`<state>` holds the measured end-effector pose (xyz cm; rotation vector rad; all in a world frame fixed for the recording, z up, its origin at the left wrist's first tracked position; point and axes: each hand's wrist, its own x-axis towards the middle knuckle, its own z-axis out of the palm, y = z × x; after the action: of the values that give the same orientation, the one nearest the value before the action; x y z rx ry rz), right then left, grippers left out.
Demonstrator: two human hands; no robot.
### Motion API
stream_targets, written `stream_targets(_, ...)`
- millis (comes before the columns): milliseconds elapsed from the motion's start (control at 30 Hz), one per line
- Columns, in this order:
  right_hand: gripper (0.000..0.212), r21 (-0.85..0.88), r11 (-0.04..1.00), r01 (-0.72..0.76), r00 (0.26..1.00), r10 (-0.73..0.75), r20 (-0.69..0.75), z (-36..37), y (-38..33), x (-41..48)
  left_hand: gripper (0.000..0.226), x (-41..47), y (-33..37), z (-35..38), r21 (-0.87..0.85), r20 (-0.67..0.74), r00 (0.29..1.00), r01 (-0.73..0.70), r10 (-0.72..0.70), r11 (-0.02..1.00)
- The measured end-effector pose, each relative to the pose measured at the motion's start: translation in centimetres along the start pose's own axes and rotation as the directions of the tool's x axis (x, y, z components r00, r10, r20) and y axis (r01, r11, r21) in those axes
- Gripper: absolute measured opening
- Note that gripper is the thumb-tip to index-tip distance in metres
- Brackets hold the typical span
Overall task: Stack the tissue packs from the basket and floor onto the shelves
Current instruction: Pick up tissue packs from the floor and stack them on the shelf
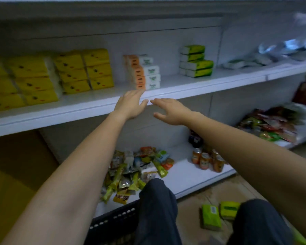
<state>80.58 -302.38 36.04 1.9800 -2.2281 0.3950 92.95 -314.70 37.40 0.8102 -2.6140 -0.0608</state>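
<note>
Both arms reach toward the middle shelf (184,89). My left hand (131,103) is open, its fingertips at the foot of a stack of orange-and-white tissue packs (142,72). My right hand (171,111) is open beside it, in front of the shelf edge, holding nothing. A stack of green tissue packs (195,61) stands further right on the same shelf. Yellow tissue packs (48,76) fill the shelf's left side. Two green tissue packs (211,216) (229,209) lie on the floor between my knees. A corner of the black basket (113,220) shows at the bottom.
The bottom shelf (185,174) carries a heap of snack sachets (136,172) and several orange cans (207,160). More snack bags (270,124) lie at the right. Cardboard boxes (12,174) stand at the lower left. My knees in dark trousers (157,206) are close to the shelf.
</note>
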Motion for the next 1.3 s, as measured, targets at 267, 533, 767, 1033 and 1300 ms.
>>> stream_targets(267,0.056,-0.067,0.923,-0.378,0.925,0.379,-0.010,1.2,11.9,-16.9,0.054,2.0,18.2,11.0,-0.123,0.219,0.904,-0.348,0.368,0.929)
stream_targets(533,0.054,0.019,0.583,-0.813,0.583,0.813,0.004,5.1,19.3,-35.0,0.050,-1.5,36.7,23.0,-0.369,0.300,0.629,-0.617,0.717,0.695)
stream_targets(767,0.053,0.166,0.243,-0.956,0.259,0.962,0.085,13.1,22.5,-49.0,0.048,-11.5,46.0,35.9,-0.555,0.455,0.530,-0.460,0.716,0.693)
stream_targets(1033,0.051,0.278,-0.135,-0.951,-0.021,0.926,0.376,26.8,20.5,-59.5,0.052,-23.1,47.6,49.5,-0.534,0.761,0.339,-0.157,0.553,0.831)
stream_targets(1300,0.052,0.228,-0.315,-0.921,-0.144,0.822,0.551,35.8,20.7,-62.9,0.057,-30.0,48.1,56.6,-0.318,0.928,0.205,0.005,0.310,0.948)
